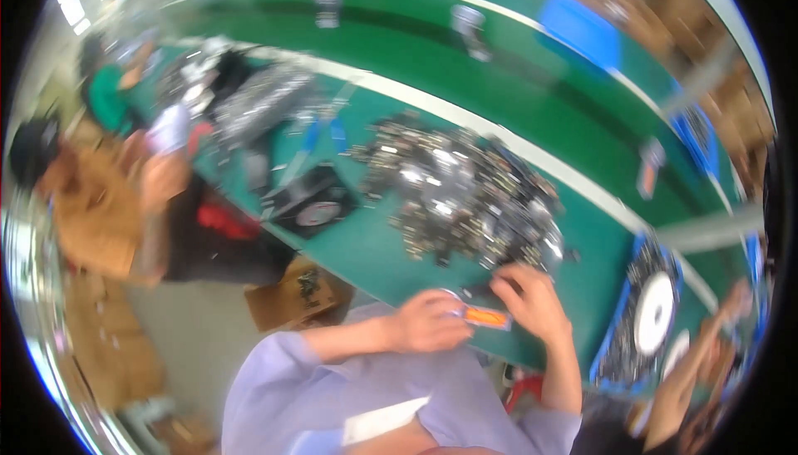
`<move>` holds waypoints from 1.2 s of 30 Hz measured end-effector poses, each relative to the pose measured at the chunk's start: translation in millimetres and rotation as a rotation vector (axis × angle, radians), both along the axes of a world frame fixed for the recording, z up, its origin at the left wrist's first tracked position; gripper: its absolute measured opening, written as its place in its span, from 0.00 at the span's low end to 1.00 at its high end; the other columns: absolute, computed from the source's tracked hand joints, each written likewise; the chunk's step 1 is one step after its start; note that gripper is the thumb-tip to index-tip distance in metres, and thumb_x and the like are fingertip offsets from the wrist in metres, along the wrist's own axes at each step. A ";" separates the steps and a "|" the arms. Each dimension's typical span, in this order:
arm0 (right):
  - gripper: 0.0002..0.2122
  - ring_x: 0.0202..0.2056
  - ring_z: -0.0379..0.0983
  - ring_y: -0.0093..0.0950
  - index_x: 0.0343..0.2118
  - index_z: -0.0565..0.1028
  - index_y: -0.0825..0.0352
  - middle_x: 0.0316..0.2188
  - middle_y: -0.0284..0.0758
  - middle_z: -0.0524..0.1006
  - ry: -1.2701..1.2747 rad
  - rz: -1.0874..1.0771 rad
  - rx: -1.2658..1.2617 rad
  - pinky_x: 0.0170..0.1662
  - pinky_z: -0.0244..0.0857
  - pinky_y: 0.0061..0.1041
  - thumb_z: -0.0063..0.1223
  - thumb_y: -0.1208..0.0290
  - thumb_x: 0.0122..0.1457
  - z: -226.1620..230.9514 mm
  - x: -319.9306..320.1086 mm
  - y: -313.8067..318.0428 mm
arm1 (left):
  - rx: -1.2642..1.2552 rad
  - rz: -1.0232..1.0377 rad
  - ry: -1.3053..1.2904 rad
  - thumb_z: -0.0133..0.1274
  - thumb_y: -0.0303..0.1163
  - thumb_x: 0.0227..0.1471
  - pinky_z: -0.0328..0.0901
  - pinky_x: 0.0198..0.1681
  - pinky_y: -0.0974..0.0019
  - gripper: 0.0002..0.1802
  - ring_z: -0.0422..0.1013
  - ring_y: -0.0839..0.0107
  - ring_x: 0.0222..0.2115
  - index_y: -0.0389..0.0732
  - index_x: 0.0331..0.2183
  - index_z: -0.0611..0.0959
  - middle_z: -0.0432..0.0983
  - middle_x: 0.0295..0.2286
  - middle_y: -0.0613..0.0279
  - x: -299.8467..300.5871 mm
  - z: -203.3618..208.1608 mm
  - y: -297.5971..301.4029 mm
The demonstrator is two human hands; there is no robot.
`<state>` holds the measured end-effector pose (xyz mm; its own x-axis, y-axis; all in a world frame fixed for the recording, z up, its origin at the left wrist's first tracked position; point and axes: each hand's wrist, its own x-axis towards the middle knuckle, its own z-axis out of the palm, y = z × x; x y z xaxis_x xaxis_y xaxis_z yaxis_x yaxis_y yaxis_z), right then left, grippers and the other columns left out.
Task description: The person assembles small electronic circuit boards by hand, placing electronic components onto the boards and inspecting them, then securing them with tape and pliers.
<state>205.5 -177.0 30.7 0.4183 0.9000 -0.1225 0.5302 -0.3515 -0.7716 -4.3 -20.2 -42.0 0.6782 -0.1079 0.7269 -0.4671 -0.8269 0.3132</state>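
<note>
From where I stand, clock set on the seated worker, a long green bench (pixel 366 251) runs across the front, bearing a broad heap of small dark and metallic parts (pixel 465 193) at twelve to one, a blue-edged tray (pixel 595 364) of dark pieces with a white disc (pixel 656 314) at two to three, and a black packet (pixel 312 199) at eleven. Left hand (pixel 428 320), close to the body, is clamped on an orange-and-white piece (pixel 486 316) that sticks out toward three o'clock; right hand (pixel 532 299) curls just beyond it by the heap's near edge, blur leaving me unable to tell whether its fingertips pinch anything.
</note>
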 end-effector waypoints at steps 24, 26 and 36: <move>0.13 0.40 0.78 0.47 0.47 0.78 0.75 0.39 0.48 0.80 -0.279 -0.501 0.014 0.45 0.70 0.41 0.64 0.77 0.61 3.9 35.2 -41.5 | 0.128 0.467 -0.114 0.60 0.26 0.56 0.75 0.50 0.56 0.10 0.80 0.60 0.44 0.41 0.41 0.85 0.83 0.43 0.61 -41.3 101.4 120.7; 0.18 0.46 0.77 0.48 0.53 0.75 0.74 0.44 0.50 0.78 -0.450 -0.515 0.034 0.51 0.69 0.43 0.65 0.76 0.61 -14.4 41.1 -49.3 | -0.116 0.660 -0.142 0.60 0.25 0.57 0.74 0.49 0.58 0.13 0.80 0.62 0.43 0.36 0.45 0.83 0.83 0.41 0.57 -36.8 126.9 157.6; 0.20 0.54 0.73 0.51 0.55 0.73 0.76 0.52 0.52 0.75 -0.612 -0.576 0.122 0.59 0.66 0.45 0.64 0.77 0.62 12.6 20.7 -45.5 | -0.287 0.786 0.852 0.67 0.48 0.49 0.73 0.51 0.52 0.35 0.81 0.49 0.47 0.34 0.52 0.83 0.83 0.44 0.41 -14.5 96.7 307.5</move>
